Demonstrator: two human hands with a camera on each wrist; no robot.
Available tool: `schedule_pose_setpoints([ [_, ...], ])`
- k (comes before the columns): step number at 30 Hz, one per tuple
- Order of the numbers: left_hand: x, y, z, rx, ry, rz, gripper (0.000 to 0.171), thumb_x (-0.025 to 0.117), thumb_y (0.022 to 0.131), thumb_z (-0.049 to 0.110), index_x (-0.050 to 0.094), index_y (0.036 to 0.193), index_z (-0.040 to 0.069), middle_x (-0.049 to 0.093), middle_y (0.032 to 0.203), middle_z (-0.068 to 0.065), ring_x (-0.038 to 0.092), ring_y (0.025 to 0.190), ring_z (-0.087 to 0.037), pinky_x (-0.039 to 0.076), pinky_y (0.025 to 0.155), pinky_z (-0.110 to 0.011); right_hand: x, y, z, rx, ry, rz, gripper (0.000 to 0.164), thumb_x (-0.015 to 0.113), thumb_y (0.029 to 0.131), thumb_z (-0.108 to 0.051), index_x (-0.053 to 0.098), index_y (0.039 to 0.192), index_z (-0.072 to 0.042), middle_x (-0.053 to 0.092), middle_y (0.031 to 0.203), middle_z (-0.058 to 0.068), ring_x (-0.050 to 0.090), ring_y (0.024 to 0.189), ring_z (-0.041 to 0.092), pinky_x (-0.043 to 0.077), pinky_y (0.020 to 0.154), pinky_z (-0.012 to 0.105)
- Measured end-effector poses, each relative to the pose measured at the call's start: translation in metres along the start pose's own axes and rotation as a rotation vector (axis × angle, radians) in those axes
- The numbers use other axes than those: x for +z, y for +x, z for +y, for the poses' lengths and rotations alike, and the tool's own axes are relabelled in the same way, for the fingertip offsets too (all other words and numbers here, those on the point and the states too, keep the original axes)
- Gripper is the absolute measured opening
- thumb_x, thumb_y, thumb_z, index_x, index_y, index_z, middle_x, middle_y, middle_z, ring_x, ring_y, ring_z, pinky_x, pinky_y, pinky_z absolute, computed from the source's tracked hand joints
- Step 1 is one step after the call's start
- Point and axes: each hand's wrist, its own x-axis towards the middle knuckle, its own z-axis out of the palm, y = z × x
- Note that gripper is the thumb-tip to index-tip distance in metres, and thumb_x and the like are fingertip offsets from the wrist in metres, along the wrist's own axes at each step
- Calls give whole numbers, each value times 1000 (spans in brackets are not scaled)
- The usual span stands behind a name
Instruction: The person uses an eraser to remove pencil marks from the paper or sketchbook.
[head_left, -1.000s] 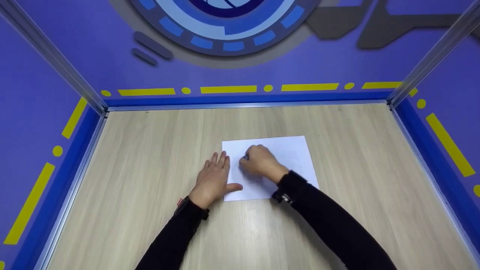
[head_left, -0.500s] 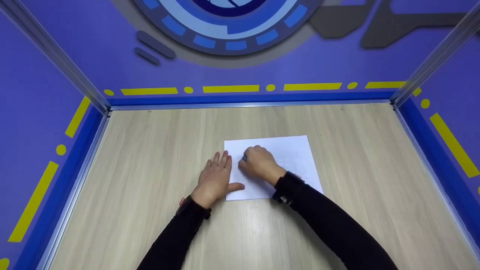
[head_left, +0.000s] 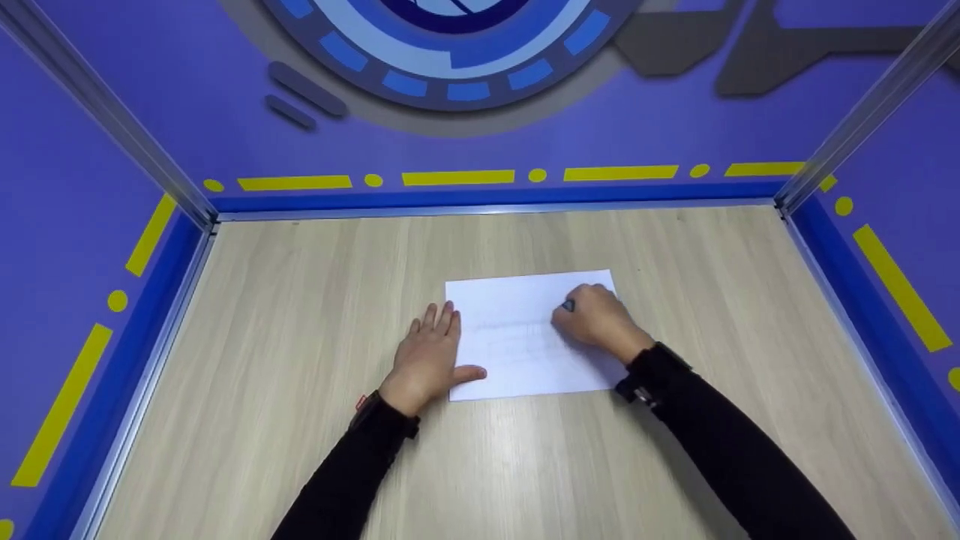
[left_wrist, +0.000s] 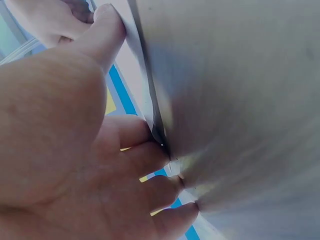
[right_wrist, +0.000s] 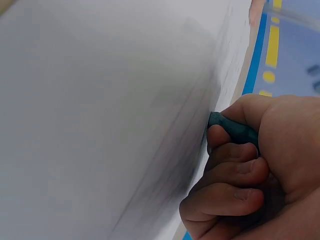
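Note:
A white sheet of paper (head_left: 517, 300) lies flat on the table, with faint greyish lines running across it. My left hand (head_left: 425, 364) rests at the sheet's left edge, fingers straight and thumb over the paper. In the left wrist view, the left fingers (left_wrist: 150, 155) lie along that edge. Over the right part of the sheet, my right hand (head_left: 596, 319) grips a small dark teal stub (right_wrist: 239, 131) with a rounded end. The right wrist view has its tip against the paper, the fingers curled round it. Most of the stub is hidden in the hand, and its kind is unclear.
The wood-patterned table (head_left: 300, 315) surrounds the sheet. Blue-purple printed panels (head_left: 525, 135) with yellow marks stand at the back and on both sides, with a metal strip (head_left: 495, 210) along the back edge.
Holding the stub, my right hand has swept from the left part of the sheet to the right part, uncovering faint lines. My left hand stays at the left edge.

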Motion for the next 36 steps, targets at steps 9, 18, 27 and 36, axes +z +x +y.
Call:
schedule_pose_setpoints([
  [9,0,0,-1,4,-27,-1,114,74,97,69,29,173,-3,21,184,-22,16,173,-45,24,139,-61,-30,-10,52,108,-20,-9,35,64,94,-26,48,64,-15,48,71,3,48,65,22,37,59,34],
  [18,0,0,-2,5,-23,2,114,74,97,69,30,172,-4,21,184,-23,16,173,-45,25,138,-62,-31,-11,53,101,-37,-8,39,64,94,-26,43,63,-16,41,67,-1,43,61,20,34,57,33],
  [27,0,2,-1,2,-8,9,113,74,97,69,31,171,-5,23,183,-24,17,172,-46,26,138,-62,-26,-9,34,126,21,-47,37,58,101,-32,49,70,-15,49,77,5,52,71,24,40,63,35],
  [36,-2,1,0,6,-4,-10,114,72,97,71,30,172,-4,20,184,-23,16,173,-45,25,138,-61,13,2,-48,-7,109,-83,37,69,97,-31,55,66,-16,52,69,-1,52,67,20,44,63,33],
])
